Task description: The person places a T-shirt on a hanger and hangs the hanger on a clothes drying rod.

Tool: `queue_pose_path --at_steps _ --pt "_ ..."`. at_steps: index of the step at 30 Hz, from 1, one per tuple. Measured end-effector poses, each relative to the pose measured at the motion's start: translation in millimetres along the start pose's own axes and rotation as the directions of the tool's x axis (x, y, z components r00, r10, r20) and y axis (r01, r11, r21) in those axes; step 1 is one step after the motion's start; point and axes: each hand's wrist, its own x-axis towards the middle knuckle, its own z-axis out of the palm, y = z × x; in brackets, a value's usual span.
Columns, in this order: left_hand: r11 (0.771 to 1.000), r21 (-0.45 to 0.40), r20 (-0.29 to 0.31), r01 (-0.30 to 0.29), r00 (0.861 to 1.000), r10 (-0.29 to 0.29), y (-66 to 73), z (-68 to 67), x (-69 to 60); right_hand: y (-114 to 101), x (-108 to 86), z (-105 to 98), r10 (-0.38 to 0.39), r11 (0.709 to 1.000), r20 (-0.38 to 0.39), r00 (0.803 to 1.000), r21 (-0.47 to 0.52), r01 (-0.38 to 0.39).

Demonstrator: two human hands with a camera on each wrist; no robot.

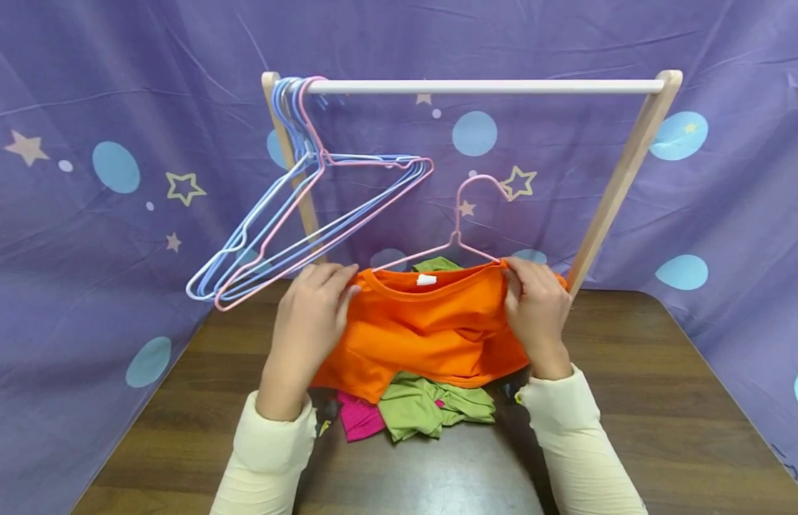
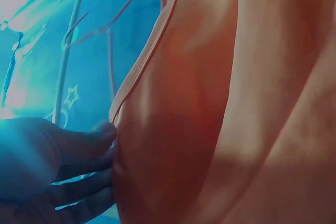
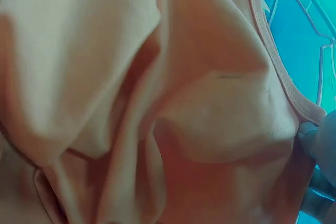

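An orange T-shirt [image 1: 431,329] hangs between my two hands above the table, its white neck label showing. A pink hanger [image 1: 458,237] sits in the neckline with its hook standing free above the collar; its lower part is hidden by the cloth. My left hand [image 1: 311,311] pinches the shirt at the left shoulder beside the collar. At the right shoulder, my right hand [image 1: 539,307] pinches the cloth close to the hanger's arm. Both wrist views show thumb and fingers on the shirt's edge [image 2: 144,61], and the cloth [image 3: 210,119] fills most of each.
Several blue, white and pink hangers [image 1: 322,161] hang at the left end of a white rail [image 1: 489,86] on a wooden stand [image 1: 624,179]. Green clothing [image 1: 425,411] and a magenta garment [image 1: 358,418] lie on the brown table [image 1: 663,400] beneath the shirt. A purple patterned curtain [image 1: 386,43] stands behind.
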Motion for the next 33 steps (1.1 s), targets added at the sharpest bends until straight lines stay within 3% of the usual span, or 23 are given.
queue_pose_path --at_steps 5,14,24,33 --pt "0.999 0.043 -0.009 -0.026 1.000 0.026 5.2 10.9 -0.2 -8.5 -1.3 3.5 -0.016 1.000 0.007 1.000 0.008 0.016" --pt "0.998 0.069 -0.071 0.000 0.997 0.005 6.8 22.2 -1.0 -15.4 -2.0 2.2 -0.017 1.000 0.041 0.999 0.005 0.017" --pt "0.996 0.044 -0.123 0.078 0.990 -0.073 5.3 21.2 -1.1 -9.3 -1.2 2.0 -0.052 0.999 0.123 0.991 -0.006 0.053" --pt "0.994 0.039 -0.137 0.101 0.986 -0.095 2.9 17.2 -1.0 2.2 -1.4 1.2 -0.026 0.999 0.189 0.982 -0.026 0.031"
